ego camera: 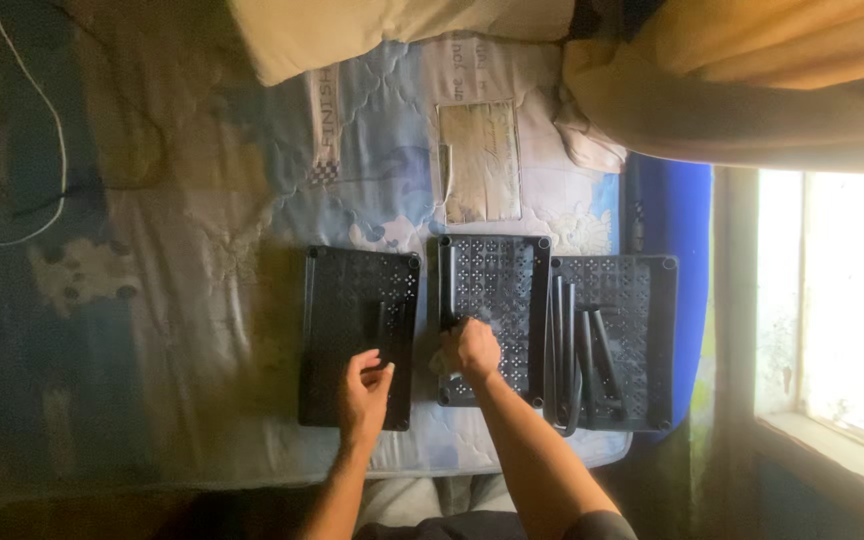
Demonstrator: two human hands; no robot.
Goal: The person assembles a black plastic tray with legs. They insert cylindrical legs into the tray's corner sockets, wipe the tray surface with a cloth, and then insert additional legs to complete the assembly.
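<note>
On the quilt lay three black trays. Over the left tray the left hand pinched a pole; the right hand clamped another on the middle tray.

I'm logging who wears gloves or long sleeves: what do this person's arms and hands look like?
Both forearms are bare, with no gloves, watch or rings visible on the left hand or right hand. A dark short sleeve shows at the right upper arm.
</note>
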